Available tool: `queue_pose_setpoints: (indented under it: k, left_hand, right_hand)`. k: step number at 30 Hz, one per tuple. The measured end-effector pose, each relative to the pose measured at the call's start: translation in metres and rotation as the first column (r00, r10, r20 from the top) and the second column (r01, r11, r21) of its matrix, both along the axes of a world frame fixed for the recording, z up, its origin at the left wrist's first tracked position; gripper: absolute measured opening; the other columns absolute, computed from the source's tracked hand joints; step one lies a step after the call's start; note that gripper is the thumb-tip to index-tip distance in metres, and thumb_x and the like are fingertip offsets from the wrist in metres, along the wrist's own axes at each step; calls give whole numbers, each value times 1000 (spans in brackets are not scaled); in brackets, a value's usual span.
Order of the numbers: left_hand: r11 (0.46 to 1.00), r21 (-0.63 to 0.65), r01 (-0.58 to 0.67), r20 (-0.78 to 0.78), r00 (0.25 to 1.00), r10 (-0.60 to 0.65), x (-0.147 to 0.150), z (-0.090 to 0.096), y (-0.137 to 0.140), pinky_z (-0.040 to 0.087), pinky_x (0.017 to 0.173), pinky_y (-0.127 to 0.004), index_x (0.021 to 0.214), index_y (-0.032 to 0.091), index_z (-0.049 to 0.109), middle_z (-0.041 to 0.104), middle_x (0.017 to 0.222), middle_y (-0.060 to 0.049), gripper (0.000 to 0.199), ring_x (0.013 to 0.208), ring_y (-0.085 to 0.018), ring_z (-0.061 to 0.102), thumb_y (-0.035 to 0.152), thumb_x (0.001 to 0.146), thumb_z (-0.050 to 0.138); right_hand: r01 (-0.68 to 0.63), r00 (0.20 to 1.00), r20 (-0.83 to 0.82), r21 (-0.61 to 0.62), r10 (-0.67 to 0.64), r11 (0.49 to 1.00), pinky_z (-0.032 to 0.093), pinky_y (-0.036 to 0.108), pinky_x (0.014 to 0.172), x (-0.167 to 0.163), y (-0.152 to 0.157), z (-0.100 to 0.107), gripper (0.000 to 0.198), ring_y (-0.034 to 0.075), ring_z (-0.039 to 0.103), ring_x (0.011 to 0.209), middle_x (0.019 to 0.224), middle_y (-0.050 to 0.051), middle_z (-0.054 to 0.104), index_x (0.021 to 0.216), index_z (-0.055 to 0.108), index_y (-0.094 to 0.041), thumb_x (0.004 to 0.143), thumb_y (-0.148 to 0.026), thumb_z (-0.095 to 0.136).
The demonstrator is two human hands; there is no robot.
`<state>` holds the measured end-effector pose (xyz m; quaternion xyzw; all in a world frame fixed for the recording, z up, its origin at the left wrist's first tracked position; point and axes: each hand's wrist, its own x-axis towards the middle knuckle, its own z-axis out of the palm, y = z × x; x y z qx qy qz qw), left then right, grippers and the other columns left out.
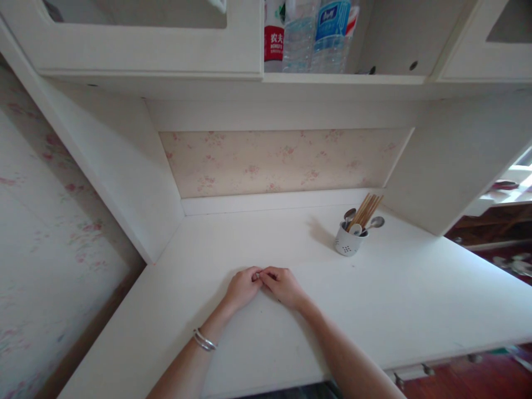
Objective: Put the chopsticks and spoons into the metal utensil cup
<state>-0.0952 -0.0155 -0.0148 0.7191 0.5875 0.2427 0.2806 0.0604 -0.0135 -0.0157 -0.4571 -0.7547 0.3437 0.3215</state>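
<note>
My left hand [242, 288] and my right hand [284, 286] rest on the white countertop [233, 244], their curled fingertips meeting in the middle. Both are closed, thumbs pressed against the fingers. Whatever lies between the fingertips, if anything, is too small to make out. A silver bangle [204, 339] circles my left wrist. Beyond my right hand, toward the back right, stands a white perforated utensil holder [348, 244]. Wooden chopsticks [368, 209] and several spoons [377, 222] stick up out of it; neither hand touches it.
Overhead, an open cabinet shelf [386, 78] holds several plastic bottles [299, 39], beside a cabinet door [158, 50]. White side panels [112, 149] bound the counter left and right. Drawer knobs [428, 369] show below the front edge at right.
</note>
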Motion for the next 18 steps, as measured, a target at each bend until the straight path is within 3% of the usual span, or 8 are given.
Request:
queue_pose_setpoints:
  k: [18]
  left_hand:
    - [1000, 10, 7, -1, 1000, -7, 0, -1, -1, 44, 74, -24, 101, 21, 68, 70, 86, -2, 30, 79, -16, 61, 18, 78, 49]
  right_hand:
    - [-14, 1000, 11, 33, 14, 999, 40, 23, 64, 1, 1, -2, 32, 15, 60, 71, 80, 0, 71, 89, 72, -23, 89, -35, 42]
